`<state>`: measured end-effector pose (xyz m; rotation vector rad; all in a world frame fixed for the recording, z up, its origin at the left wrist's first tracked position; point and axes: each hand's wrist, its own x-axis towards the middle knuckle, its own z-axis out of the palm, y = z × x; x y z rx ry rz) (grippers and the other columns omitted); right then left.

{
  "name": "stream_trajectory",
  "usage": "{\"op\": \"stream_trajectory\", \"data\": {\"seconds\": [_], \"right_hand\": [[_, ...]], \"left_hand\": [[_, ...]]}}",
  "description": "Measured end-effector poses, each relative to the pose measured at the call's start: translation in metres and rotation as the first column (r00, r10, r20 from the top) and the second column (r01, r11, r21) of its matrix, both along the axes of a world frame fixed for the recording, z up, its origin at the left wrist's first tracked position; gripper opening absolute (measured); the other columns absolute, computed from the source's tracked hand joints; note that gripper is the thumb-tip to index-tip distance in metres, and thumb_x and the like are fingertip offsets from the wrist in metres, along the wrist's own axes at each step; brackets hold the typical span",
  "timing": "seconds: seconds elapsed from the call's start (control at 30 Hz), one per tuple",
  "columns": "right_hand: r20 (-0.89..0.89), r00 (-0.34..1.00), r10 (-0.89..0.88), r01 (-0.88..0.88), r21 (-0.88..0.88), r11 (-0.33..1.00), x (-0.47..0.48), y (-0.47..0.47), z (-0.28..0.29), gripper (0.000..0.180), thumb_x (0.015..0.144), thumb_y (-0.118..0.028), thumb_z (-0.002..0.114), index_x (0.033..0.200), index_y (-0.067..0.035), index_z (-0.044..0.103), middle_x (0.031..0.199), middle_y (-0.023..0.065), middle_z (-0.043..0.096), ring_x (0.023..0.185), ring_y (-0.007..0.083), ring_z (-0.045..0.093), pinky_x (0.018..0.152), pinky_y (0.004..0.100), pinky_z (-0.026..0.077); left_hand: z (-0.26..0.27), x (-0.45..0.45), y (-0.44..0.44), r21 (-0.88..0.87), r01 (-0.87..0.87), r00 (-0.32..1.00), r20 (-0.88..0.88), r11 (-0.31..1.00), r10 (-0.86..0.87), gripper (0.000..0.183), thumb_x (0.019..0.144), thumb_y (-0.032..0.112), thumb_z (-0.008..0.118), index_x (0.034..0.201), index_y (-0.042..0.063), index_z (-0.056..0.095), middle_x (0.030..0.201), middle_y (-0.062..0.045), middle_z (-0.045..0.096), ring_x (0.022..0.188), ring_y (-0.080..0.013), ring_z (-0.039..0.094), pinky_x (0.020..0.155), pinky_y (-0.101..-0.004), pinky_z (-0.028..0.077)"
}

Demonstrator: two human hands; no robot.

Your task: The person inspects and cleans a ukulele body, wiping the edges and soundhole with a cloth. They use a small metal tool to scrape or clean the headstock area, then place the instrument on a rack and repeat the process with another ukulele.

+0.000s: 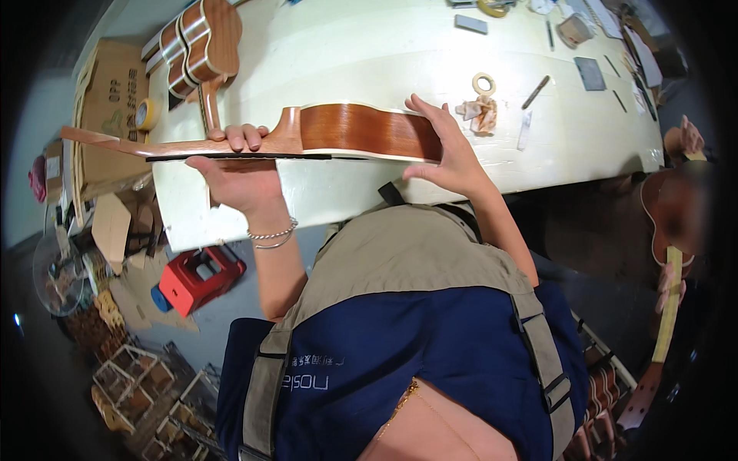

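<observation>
A ukulele is held on its side across the front of me, its brown wooden side (369, 131) with pale binding uppermost. Its headstock (92, 138) points left. My left hand (242, 178) grips the neck (179, 148) from below, fingers curling over the back and thumb by the dark fretboard edge (242, 157). At the rounded tail end, my right hand (452, 144) cups the body between spread fingers and thumb. The soundboard and strings are hidden from this angle.
Another ukulele (210, 37) lies at the white worktable's (357, 63) far left, beside a cardboard box (109, 109) and yellow tape (148, 114). Rightward are masking tape (484, 84), a stained cloth (481, 115) and a blade-like tool (536, 92). A co-worker (683, 138) holds a ukulele; a red stool (199, 279) stands below.
</observation>
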<state>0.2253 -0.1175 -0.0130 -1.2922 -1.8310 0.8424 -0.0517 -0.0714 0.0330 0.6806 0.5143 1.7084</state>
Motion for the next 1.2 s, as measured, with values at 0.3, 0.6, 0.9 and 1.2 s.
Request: {"op": "stream_trajectory", "data": {"seconds": [0.3, 0.6, 0.9, 1.2], "right_hand": [[-0.082, 0.997, 0.004, -0.004, 0.007, 1.0, 0.008, -0.004, -0.017, 0.079, 0.057, -0.03, 0.082, 0.124, -0.007, 0.048, 0.117, 0.0116, 0.053, 0.112, 0.0266, 0.048, 0.107, 0.0472, 0.022], [-0.412, 0.911, -0.016, -0.064, -0.181, 0.981, 0.011, -0.006, -0.038, 0.081, 0.057, -0.03, 0.082, 0.126, -0.007, 0.047, 0.121, 0.0082, 0.048, 0.107, 0.0199, 0.048, 0.095, 0.0322, 0.038], [-0.562, 0.826, -0.047, -0.137, -0.28, 0.95, 0.015, -0.005, -0.055, 0.095, 0.057, -0.04, 0.082, 0.133, -0.006, 0.036, 0.134, 0.0137, 0.04, 0.127, 0.0266, 0.035, 0.101, 0.0403, 0.034], [-0.666, 0.742, -0.078, -0.208, -0.34, 0.917, 0.012, -0.007, -0.063, 0.092, 0.061, -0.037, 0.081, 0.135, -0.007, 0.035, 0.136, 0.0098, 0.037, 0.128, 0.0267, 0.034, 0.105, 0.044, 0.03]], "left_hand": [[-0.001, 0.006, -0.027, -0.207, -0.328, 0.945, -0.066, 0.922, 0.321, 0.056, 0.084, 0.064, 0.042, 0.088, 0.009, 0.054, 0.069, -0.004, 0.05, 0.067, -0.0187, 0.046, 0.072, -0.0341, 0.042], [-0.014, 0.004, -0.048, -0.344, -0.505, 0.842, -0.399, 0.792, 0.363, 0.042, 0.095, 0.047, 0.033, 0.109, 0.008, 0.039, 0.099, -0.016, 0.055, 0.1, -0.0303, 0.055, 0.084, -0.0393, 0.045], [-0.036, 0.004, -0.058, -0.372, -0.506, 0.841, -0.411, 0.778, 0.351, 0.043, 0.095, 0.039, 0.038, 0.115, 0.001, 0.041, 0.111, -0.019, 0.052, 0.102, -0.024, 0.053, 0.089, -0.0373, 0.045], [-0.059, -0.02, -0.074, -0.575, -0.477, 0.879, -0.292, 0.665, 0.377, 0.054, 0.093, 0.047, 0.037, 0.124, 0.003, 0.036, 0.119, -0.015, 0.047, 0.1, -0.0236, 0.051, 0.085, -0.0357, 0.045]]}}
